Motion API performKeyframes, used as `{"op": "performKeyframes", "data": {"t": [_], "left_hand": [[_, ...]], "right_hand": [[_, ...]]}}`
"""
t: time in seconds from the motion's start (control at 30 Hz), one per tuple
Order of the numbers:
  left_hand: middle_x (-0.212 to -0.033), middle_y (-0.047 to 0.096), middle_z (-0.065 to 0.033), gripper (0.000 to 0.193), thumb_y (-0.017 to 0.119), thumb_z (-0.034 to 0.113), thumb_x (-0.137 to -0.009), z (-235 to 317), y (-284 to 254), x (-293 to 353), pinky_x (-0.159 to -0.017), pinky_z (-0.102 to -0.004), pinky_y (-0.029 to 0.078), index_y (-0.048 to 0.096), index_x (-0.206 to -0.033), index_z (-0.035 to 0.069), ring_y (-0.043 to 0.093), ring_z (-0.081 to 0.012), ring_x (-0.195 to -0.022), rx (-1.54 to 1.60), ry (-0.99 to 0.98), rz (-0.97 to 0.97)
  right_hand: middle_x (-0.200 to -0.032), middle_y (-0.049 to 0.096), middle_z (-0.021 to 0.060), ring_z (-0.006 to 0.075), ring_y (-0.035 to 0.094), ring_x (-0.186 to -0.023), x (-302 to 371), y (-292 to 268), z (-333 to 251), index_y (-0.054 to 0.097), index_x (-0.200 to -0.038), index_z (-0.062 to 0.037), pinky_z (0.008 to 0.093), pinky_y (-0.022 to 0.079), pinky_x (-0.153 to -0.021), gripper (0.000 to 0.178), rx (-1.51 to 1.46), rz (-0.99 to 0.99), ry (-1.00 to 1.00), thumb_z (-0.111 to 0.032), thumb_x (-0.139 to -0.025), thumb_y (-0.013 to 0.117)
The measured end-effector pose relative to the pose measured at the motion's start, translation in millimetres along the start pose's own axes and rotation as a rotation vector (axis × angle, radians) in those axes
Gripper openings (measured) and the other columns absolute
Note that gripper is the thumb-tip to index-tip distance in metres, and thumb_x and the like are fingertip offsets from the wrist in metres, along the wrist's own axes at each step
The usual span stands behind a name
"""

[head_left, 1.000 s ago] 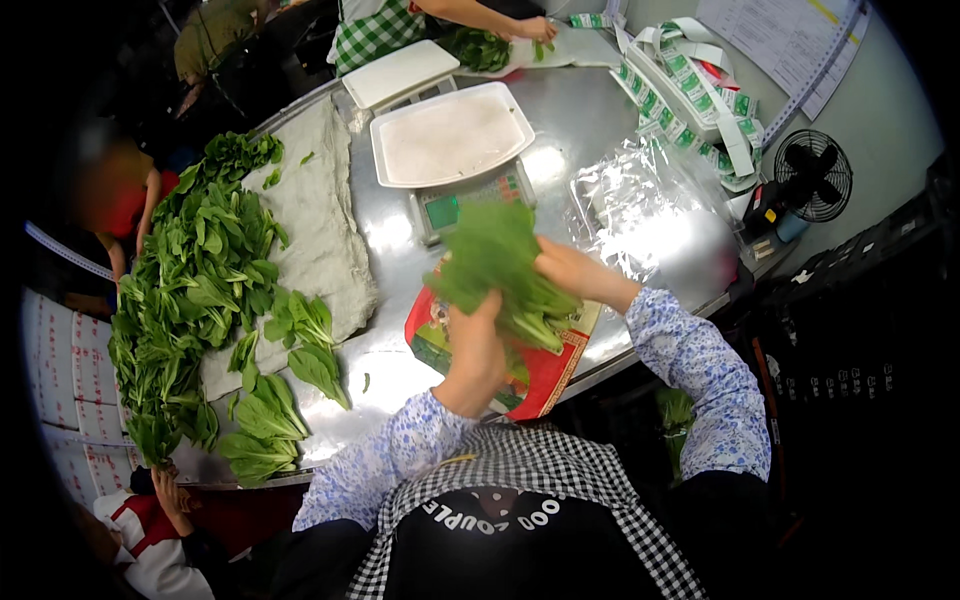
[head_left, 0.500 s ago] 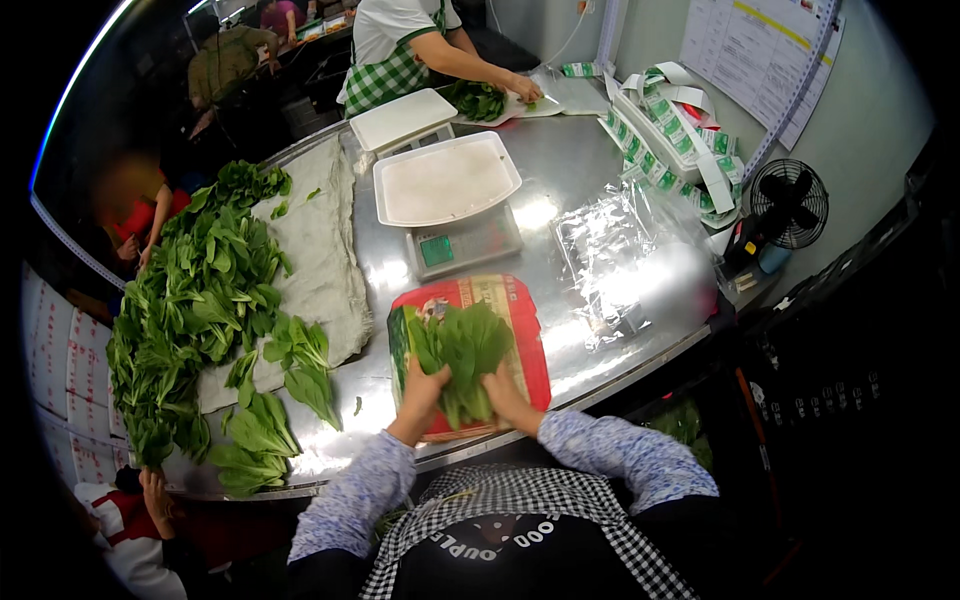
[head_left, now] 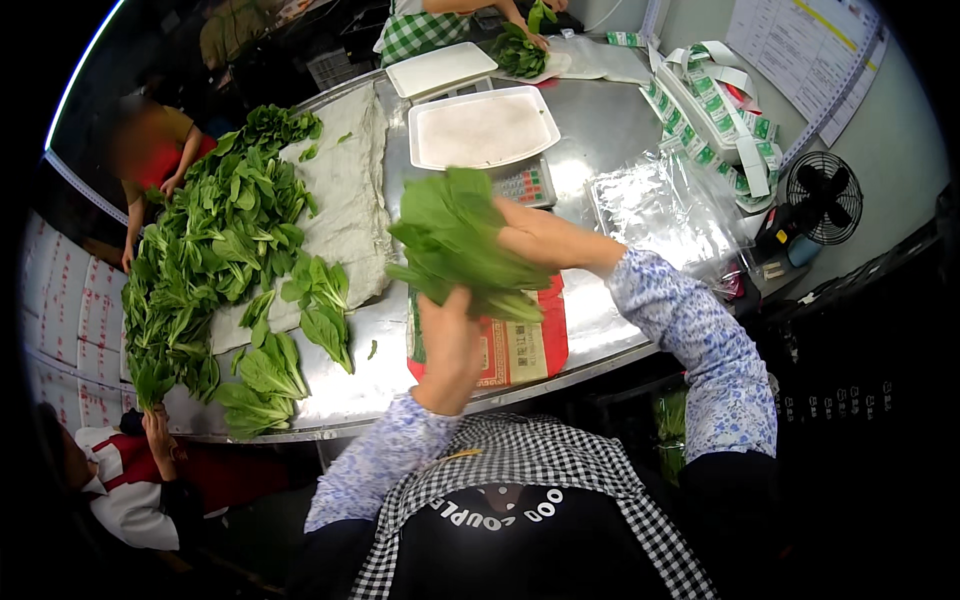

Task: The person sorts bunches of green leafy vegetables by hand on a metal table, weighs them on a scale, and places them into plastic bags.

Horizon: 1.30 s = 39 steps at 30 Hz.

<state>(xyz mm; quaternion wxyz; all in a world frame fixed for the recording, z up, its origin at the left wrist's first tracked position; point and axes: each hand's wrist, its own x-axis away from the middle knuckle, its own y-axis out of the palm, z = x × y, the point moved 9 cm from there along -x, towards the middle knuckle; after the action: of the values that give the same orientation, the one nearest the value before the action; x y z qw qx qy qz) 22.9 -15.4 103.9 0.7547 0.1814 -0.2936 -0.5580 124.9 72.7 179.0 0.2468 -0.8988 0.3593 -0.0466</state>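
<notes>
A bunch of leafy greens [head_left: 450,230] is held up between the person's two hands, blurred, its leaves toward the upper left and its pale stems toward the lower right. The left hand [head_left: 447,340] grips it from the near side, with the thumb against the lower leaves. The right hand [head_left: 545,237] grips it from the right; most of its fingertips are hidden or smeared, so how each one bends cannot be told.

Below the fingers, a red bag [head_left: 550,345] lies flat on the metal table [head_left: 578,125], partly covered by the bunch and the left hand. Just beyond the fingers stands a scale [head_left: 528,184], its keypad partly in view, with a white tray [head_left: 485,125] on top. To the right of the right fingers are clear plastic bags [head_left: 655,205], and farther that way a black fan [head_left: 825,198].

To the left of the left fingers lie a few loose plants [head_left: 268,380]; past them a big heap of greens [head_left: 225,225] covers part of a pale cloth [head_left: 348,185]. Well beyond both hands' fingers, across the table, a co-worker's hand [head_left: 536,42] touches another small bunch [head_left: 518,52].
</notes>
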Motion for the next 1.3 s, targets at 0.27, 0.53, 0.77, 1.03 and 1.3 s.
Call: {"op": "performKeyframes", "data": {"t": [0.27,0.53,0.77,1.03,1.3], "left_hand": [[-0.126,0.05,-0.0108,0.043,0.059,0.006,-0.09,-147,-83,-25,-0.095,-0.0333,0.04,0.039,-0.127,-0.003,0.05,-0.0218,-0.111,-0.072,0.05,0.28],[-0.126,0.051,-0.0109,0.041,0.057,0.001,-0.089,-153,-93,-25,-0.095,-0.0343,0.04,0.042,-0.126,-0.003,0.05,-0.0221,-0.112,-0.012,-0.004,0.341],[-0.123,0.052,-0.0119,0.041,0.053,-0.005,-0.085,-156,-79,-27,-0.087,-0.0378,0.049,0.043,-0.125,-0.001,0.057,-0.0246,-0.105,0.171,-0.156,0.211],[-0.133,0.046,-0.0125,0.045,0.054,0.004,-0.086,-104,-77,21,-0.101,-0.0508,0.035,0.043,-0.13,0.003,0.046,-0.0266,-0.12,-0.316,-0.469,0.016],[-0.106,0.053,-0.015,0.049,0.053,0.005,-0.071,-87,-59,63,-0.082,-0.0413,0.038,0.053,-0.12,0.003,0.05,-0.0317,-0.098,-1.821,0.776,-0.573]], "right_hand": [[-0.136,0.044,0.026,0.0341,0.045,-0.125,17,83,185,0.033,-0.139,0.0003,0.0364,0.033,-0.106,0.058,0.169,-0.288,0.158,-0.021,-0.086,0.038],[-0.145,0.026,0.0293,0.0399,0.028,-0.135,32,71,161,0.024,-0.141,0.0052,0.0449,0.026,-0.109,0.074,0.42,-0.018,0.106,-0.038,-0.086,0.049],[-0.148,0.013,0.0312,0.0404,0.015,-0.14,60,97,131,0.008,-0.143,0.0125,0.0498,0.021,-0.111,0.131,0.628,-0.21,0.092,-0.063,-0.06,0.074],[-0.147,0.023,0.0242,0.0384,0.031,-0.132,53,95,140,0.013,-0.144,0.0043,0.0477,0.034,-0.103,0.12,0.608,-0.061,0.16,-0.037,-0.055,0.081],[-0.145,0.03,0.018,0.035,0.037,-0.129,35,94,164,0.013,-0.146,-0.0013,0.0575,0.035,-0.097,0.12,0.556,-0.148,0.393,-0.034,-0.054,0.082]]}}
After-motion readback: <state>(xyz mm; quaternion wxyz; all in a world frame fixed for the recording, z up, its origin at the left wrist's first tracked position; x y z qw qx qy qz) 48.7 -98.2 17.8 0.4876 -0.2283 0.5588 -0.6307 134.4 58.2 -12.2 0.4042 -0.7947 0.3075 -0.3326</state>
